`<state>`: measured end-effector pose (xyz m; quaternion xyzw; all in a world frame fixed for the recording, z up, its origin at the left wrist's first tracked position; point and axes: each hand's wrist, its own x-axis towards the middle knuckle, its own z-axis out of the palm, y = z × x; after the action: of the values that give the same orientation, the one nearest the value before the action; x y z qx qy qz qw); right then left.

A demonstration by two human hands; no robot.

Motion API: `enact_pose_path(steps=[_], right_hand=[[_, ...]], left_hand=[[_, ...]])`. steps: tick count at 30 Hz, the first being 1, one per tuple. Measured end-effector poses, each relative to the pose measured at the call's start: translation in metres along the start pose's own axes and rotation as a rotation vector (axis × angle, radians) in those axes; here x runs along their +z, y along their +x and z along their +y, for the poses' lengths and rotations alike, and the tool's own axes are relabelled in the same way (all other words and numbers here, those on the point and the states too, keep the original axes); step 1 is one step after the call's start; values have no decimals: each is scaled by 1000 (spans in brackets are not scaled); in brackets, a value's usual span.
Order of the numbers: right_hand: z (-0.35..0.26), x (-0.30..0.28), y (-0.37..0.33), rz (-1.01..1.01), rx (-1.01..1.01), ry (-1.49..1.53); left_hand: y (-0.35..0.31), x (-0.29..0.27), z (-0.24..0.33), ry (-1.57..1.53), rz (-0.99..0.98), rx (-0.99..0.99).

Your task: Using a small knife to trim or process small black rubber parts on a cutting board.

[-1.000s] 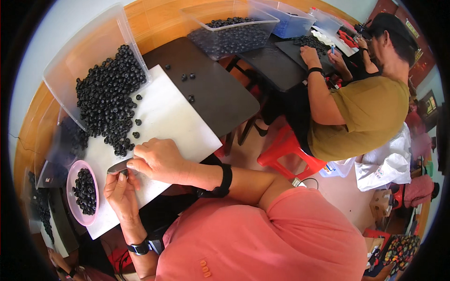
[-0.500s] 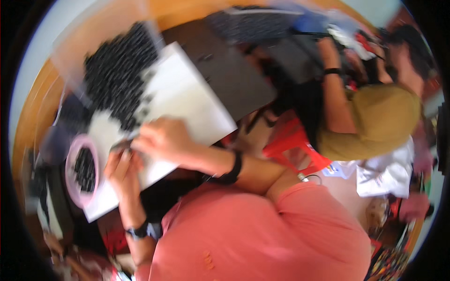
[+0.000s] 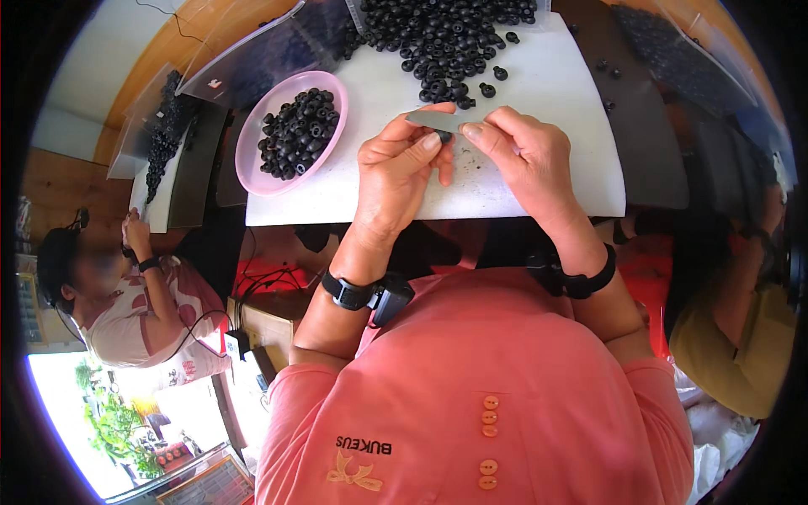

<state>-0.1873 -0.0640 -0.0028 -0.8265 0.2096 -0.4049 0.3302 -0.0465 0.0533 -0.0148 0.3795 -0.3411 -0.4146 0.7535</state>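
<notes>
My left hand [image 3: 394, 172] pinches a small round black part [image 3: 444, 135] between thumb and fingers, over the white board [image 3: 539, 67]. Between the thumb and forefinger of my right hand [image 3: 530, 156] is one end of a thin grey metal blade [image 3: 432, 120]. The blade lies across the black part at the left fingertips, hiding some of it. Just beyond my hands, a heap of black knob-like parts [image 3: 446, 46] spreads over the board, with a few lying loose.
A pink bowl [image 3: 242, 160] with black parts stands at the board's left. A clear bin [image 3: 541, 10] of parts lies beyond. One co-worker [image 3: 126, 307] sits at the left, another in an olive top [image 3: 728, 345] at the right. Cables [image 3: 273, 278] hang below the left edge.
The view has swung, bringing the board to the front middle and a co-worker into sight at left. The earlier frame is blurred; both hands stay together above the board.
</notes>
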Motion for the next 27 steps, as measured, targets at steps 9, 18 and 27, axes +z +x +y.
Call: enact_pose_path(steps=[9, 18, 27], right_hand=[[0, 0, 0, -8, 5, 4], [2, -1, -1, -7, -22, -37], [2, 0, -2, 3, -46, -54]], left_hand=[[-2, -2, 1, 9, -9, -3], [-1, 3, 1, 21, 30, 0], [-2, 2, 2, 20, 13, -7]])
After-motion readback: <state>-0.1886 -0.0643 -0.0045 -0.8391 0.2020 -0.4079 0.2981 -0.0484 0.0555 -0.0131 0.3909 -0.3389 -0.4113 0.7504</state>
